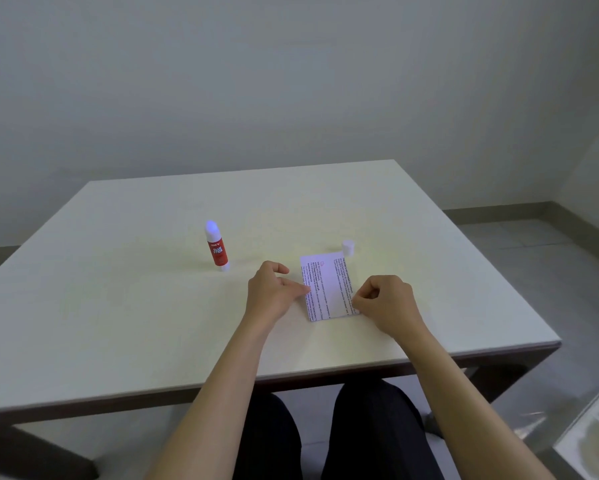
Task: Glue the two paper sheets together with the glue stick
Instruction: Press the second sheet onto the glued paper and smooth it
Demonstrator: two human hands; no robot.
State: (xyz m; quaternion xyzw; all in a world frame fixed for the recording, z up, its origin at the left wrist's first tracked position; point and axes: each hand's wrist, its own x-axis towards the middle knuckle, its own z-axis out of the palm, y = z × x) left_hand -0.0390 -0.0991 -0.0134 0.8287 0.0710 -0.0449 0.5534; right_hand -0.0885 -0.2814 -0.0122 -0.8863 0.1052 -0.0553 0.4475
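The left hand [274, 296] has its fingers loosely spread, with one fingertip pressing on the left edge of the printed paper [329, 287] while the thumb lifts free above it. The right hand [386, 304] curls its fingers inward into a loose fist, the fingertips meeting the paper's right edge near its lower corner; whether they pinch the sheet or only press on it cannot be told. The paper lies flat on the pale table [118, 306] between the two hands, and only one printed face shows, so a second sheet cannot be told apart. Just beyond the paper's far right corner stands a small white cap [348, 247]. Well to the left stands the red glue stick [217, 249], upright and uncapped, with its pale tip exposed. Both bare forearms reach across the near table edge.
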